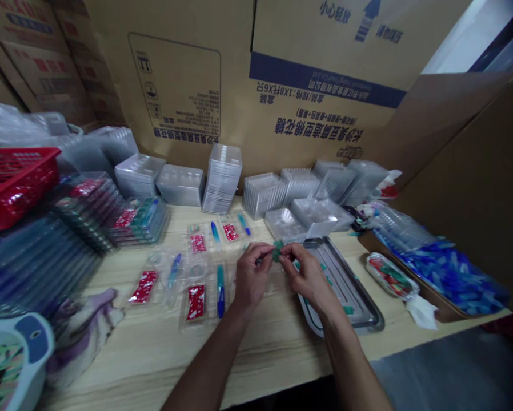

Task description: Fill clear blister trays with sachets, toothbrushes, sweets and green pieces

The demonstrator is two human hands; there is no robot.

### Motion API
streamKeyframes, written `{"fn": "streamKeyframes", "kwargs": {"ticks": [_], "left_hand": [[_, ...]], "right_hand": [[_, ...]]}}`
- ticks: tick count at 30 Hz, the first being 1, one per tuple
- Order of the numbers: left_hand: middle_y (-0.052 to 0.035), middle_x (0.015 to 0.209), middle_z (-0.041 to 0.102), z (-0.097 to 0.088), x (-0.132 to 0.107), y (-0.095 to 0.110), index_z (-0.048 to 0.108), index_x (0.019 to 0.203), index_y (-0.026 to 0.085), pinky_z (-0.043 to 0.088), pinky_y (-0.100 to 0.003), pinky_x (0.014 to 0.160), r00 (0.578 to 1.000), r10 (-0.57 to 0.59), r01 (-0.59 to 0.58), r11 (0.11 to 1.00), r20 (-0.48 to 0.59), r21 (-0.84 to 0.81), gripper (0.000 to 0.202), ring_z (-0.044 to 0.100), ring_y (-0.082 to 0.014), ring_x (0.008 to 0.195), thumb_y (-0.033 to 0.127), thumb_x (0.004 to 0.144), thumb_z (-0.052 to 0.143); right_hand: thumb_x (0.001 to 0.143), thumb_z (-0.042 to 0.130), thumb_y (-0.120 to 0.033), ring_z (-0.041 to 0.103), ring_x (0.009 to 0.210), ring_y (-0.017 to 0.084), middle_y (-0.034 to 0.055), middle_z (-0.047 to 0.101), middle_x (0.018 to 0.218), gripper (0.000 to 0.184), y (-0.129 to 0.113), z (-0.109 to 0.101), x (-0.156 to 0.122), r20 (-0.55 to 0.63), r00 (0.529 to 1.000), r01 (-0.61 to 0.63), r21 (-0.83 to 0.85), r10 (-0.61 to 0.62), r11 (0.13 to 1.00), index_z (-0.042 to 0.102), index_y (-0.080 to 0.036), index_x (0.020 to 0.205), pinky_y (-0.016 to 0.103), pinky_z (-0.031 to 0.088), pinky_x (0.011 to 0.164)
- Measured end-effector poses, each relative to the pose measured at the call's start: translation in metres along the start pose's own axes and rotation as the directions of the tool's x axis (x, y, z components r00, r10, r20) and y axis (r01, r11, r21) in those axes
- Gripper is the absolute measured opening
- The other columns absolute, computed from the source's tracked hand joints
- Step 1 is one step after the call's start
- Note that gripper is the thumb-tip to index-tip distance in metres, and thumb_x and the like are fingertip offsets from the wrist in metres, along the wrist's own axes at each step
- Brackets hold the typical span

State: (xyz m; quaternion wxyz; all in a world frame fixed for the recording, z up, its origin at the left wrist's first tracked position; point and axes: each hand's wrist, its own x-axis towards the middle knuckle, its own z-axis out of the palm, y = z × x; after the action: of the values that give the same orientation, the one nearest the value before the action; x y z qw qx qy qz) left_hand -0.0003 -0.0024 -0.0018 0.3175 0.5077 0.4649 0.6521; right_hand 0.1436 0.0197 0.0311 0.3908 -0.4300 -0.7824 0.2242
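Between the fingertips of both hands is a small green piece [277,251], its exact kind too small to make out. My left hand [253,271] pinches it from the left, and my right hand [303,273] pinches it from the right. Under and beside my right hand lies a grey metal tray [359,297] with several green pieces on it. To the left of my hands sit several clear plastic trays, each with a red patterned packet [195,301] and a blue plastic pen-like tool [220,291]. My forearms hide part of the table.
Stacks of clear plastic trays [222,177] line the back, before a large cardboard box [239,68]. At right, an open carton holds blue pieces [449,274], beside a foil-like container [391,275]. A red basket [16,188], filled tray stacks, a cloth [83,331] and a blue basin [36,354] stand left.
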Motion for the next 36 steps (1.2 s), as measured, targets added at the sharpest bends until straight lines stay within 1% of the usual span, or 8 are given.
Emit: {"fn": "streamKeyframes", "kwargs": {"ticks": [3,7,13,21,27,32,34,36], "left_hand": [[-0.0075,0.115,0.070,0.000,0.000,-0.005,0.074,0.108,0.021,0.060,-0.029,0.075,0.991,-0.130,0.130,0.979,0.013,-0.158,0.024,0.071,-0.0180,0.092,0.023,0.087,0.061],[-0.0092,0.132,0.065,-0.001,0.001,-0.007,0.068,0.122,0.022,0.063,-0.032,0.076,0.965,-0.260,0.233,0.922,-0.047,-0.309,0.035,0.073,-0.0180,0.092,0.026,0.088,0.060],[-0.0096,0.136,0.063,0.002,-0.002,-0.003,0.066,0.125,0.023,0.063,-0.034,0.081,0.971,-0.224,0.189,0.932,-0.081,-0.309,0.035,0.073,-0.0202,0.098,0.027,0.092,0.057],[-0.0098,0.140,0.059,0.002,-0.005,0.003,0.064,0.129,0.025,0.064,-0.033,0.081,0.993,-0.120,0.115,0.976,-0.018,-0.186,0.035,0.072,-0.0210,0.102,0.034,0.097,0.052],[-0.0108,0.137,0.061,0.001,-0.003,0.002,0.059,0.134,0.026,0.063,-0.035,0.080,0.983,-0.181,0.167,0.946,-0.025,-0.277,0.040,0.073,-0.0217,0.100,0.031,0.095,0.056],[-0.0108,0.142,0.058,0.004,-0.003,0.005,0.026,0.154,0.037,0.060,-0.036,0.092,0.981,-0.170,0.121,0.914,-0.094,-0.386,0.074,0.071,-0.0208,0.109,0.034,0.091,0.065],[-0.0115,0.137,0.062,0.007,-0.002,0.001,0.029,0.152,0.033,0.057,-0.037,0.097,0.977,-0.206,0.160,0.873,-0.052,-0.460,0.075,0.070,-0.0215,0.113,0.036,0.088,0.068],[-0.0132,0.133,0.066,0.011,0.000,-0.005,0.041,0.145,0.025,0.055,-0.036,0.101,0.961,-0.274,0.246,0.819,0.023,-0.518,0.068,0.068,-0.0227,0.116,0.038,0.086,0.070]], "right_hand": [[0.090,0.050,-0.032,0.058,0.076,0.019,0.0034,0.063,0.082,0.015,0.005,-0.004,-0.001,-0.031,0.998,-0.054,0.010,0.054,0.998,0.059,-0.021,0.089,0.030,0.046,0.071],[0.088,0.049,-0.031,0.059,0.078,0.021,0.0048,0.063,0.082,0.014,0.010,-0.012,-0.008,-0.094,0.992,-0.094,-0.124,0.083,0.988,0.057,-0.021,0.085,0.032,0.044,0.072],[0.089,0.049,-0.026,0.060,0.085,0.024,0.0068,0.065,0.085,0.010,0.003,-0.004,-0.016,-0.103,0.992,-0.099,-0.306,0.070,0.947,0.057,-0.021,0.086,0.035,0.040,0.076],[0.092,0.049,-0.021,0.056,0.091,0.027,0.0098,0.066,0.094,0.009,-0.004,0.007,-0.013,-0.060,0.998,-0.048,-0.517,0.021,0.855,0.058,-0.019,0.093,0.036,0.033,0.077],[0.093,0.048,-0.022,0.058,0.085,0.025,0.0084,0.066,0.090,0.007,0.004,0.015,-0.012,-0.066,0.997,-0.071,-0.438,0.047,0.896,0.055,-0.019,0.092,0.035,0.034,0.076],[0.094,0.046,-0.023,0.059,0.083,0.025,0.0079,0.065,0.086,0.010,0.001,0.027,-0.003,-0.202,0.976,-0.145,-0.348,0.077,0.926,0.055,-0.019,0.092,0.036,0.037,0.076],[0.093,0.046,-0.021,0.059,0.090,0.028,0.0099,0.065,0.091,0.010,-0.006,0.030,0.001,-0.227,0.971,-0.158,-0.399,0.069,0.903,0.056,-0.019,0.093,0.038,0.037,0.079],[0.093,0.047,-0.021,0.058,0.095,0.030,0.0116,0.065,0.096,0.011,-0.014,0.031,0.004,-0.228,0.971,-0.175,-0.457,0.076,0.872,0.057,-0.019,0.094,0.040,0.036,0.081]]}}
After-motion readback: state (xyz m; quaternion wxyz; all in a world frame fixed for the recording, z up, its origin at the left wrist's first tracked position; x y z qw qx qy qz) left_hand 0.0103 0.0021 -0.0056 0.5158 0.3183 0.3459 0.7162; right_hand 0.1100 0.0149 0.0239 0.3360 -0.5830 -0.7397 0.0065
